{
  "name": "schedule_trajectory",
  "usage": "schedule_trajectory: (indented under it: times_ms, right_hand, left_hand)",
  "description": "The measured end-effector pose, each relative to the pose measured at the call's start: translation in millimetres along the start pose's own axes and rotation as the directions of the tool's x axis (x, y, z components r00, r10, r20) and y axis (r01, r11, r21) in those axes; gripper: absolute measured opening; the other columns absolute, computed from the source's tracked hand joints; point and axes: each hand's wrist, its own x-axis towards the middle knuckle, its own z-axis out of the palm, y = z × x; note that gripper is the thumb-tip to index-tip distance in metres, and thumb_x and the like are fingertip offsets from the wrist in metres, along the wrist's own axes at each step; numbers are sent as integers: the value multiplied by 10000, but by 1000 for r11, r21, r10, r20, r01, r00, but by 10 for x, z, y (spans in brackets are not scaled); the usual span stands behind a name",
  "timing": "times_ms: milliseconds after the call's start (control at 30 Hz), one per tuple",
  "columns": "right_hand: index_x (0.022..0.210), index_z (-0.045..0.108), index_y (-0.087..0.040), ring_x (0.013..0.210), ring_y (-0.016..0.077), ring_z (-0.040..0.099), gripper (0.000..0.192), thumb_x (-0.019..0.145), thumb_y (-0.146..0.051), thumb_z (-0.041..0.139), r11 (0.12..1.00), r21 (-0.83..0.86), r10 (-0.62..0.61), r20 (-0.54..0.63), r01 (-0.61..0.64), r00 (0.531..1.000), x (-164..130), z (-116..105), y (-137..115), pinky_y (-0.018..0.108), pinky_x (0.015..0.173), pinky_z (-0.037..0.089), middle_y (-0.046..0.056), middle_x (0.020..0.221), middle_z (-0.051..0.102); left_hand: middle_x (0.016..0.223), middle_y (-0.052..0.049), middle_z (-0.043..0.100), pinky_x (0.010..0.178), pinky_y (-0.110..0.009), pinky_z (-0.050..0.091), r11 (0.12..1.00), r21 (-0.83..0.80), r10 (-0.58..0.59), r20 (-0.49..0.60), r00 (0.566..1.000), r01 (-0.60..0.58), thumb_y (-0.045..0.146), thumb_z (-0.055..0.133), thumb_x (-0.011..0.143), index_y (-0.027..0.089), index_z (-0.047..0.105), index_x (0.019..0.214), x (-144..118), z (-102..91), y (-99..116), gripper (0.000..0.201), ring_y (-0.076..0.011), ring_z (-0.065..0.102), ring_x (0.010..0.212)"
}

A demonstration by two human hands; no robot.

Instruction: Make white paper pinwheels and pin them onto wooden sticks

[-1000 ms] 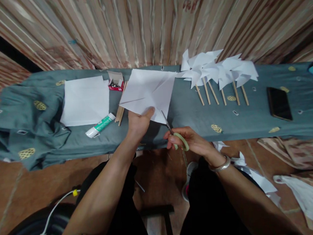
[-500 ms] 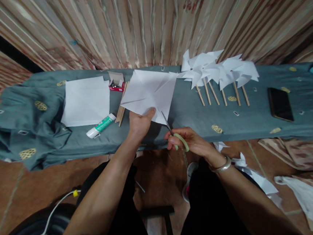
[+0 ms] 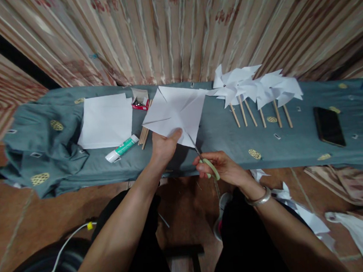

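My left hand (image 3: 163, 146) grips the near corner of a creased white paper square (image 3: 176, 111) and holds it up over the grey-green cloth of the bench (image 3: 226, 136). My right hand (image 3: 220, 168) holds scissors with pale green handles (image 3: 207, 164). Their blades point up at the paper's near right corner and touch its edge. A silver bangle (image 3: 259, 197) sits on my right wrist.
Several finished white paper pinwheels on wooden sticks (image 3: 256, 89) lie to the right, then a black phone (image 3: 329, 126). On the left lie a stack of white sheets (image 3: 106, 120), a glue tube (image 3: 121, 148), loose sticks (image 3: 144, 134) and a small red box (image 3: 140, 100). Paper scraps (image 3: 297, 210) litter the floor.
The view has shifted slightly, so the bench sits lower in the frame. My hands, the paper and the scissors keep nearly the same pose, the blades closer to the paper's corner.
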Motion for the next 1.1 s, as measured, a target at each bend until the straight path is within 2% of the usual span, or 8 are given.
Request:
schedule_trajectory:
  times_ms: [300, 567, 867, 1100]
  right_hand:
    - [709, 675, -166, 495, 61, 555, 332, 582, -399, 875, 998, 64, 10, -25, -9, 1000, 32, 6, 74, 175, 468, 451, -53, 571, 591]
    - [706, 673, -159, 477, 53, 533, 357, 585, -433, 868, 1000, 13, 17, -36, -16, 999, 32, 10, 42, 166, 452, 418, -55, 534, 585]
    - [756, 681, -160, 516, 64, 534, 412, 671, -550, 783, 997, -70, -34, -18, 33, 999, 27, -17, 76, 189, 492, 429, -21, 584, 619]
    - [757, 683, -157, 512, 67, 529, 399, 655, -523, 803, 998, -58, -19, -33, 17, 999, 33, 5, 54, 194, 492, 417, -26, 570, 610]
  left_hand:
    - [935, -100, 729, 988, -411, 487, 1000, 3, -16, -1, 1000, 16, 227, 775, 624, 148, 681, 889, -6, -29, 63, 292, -293, 662, 1023]
    - [925, -93, 735, 933, -395, 519, 999, 33, 2, -16, 1000, -2, 237, 766, 614, 151, 670, 899, 14, -38, 65, 313, -272, 682, 943]
    - [903, -77, 743, 849, -367, 551, 998, 70, -2, 104, 995, -5, 264, 740, 611, 138, 694, 868, -62, -9, -31, 290, -229, 689, 849]
    - [908, -79, 743, 850, -359, 551, 999, 48, 5, 87, 996, -9, 265, 746, 609, 139, 699, 870, -63, -11, -38, 293, -222, 688, 845]
